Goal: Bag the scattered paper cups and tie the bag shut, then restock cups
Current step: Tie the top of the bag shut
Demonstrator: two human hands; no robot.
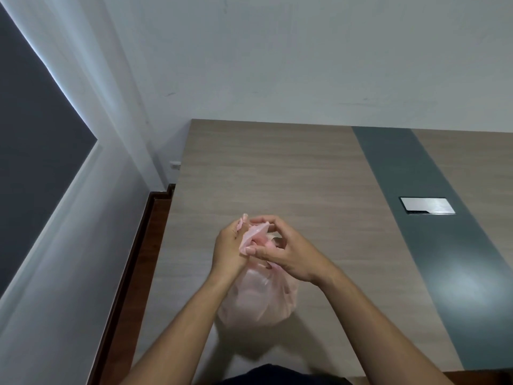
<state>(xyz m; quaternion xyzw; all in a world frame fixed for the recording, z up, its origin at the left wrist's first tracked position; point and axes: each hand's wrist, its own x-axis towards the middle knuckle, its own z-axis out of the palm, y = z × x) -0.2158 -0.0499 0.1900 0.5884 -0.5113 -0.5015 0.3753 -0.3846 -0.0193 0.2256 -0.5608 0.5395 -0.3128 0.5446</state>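
The left hand [229, 247] is closed on one twisted end of the pink plastic bag [258, 298]. The right hand [288, 255], just beside it, pinches the other end. The bag's full body rests on the surface [305, 176] directly below both hands; its contents show only as pale shapes, not identifiable.

The bag's [258, 298] contents show only as pale blurs through the pink plastic. Its neck is buried under the left hand [229, 250] and right hand [288, 254], so any knot stays hidden.
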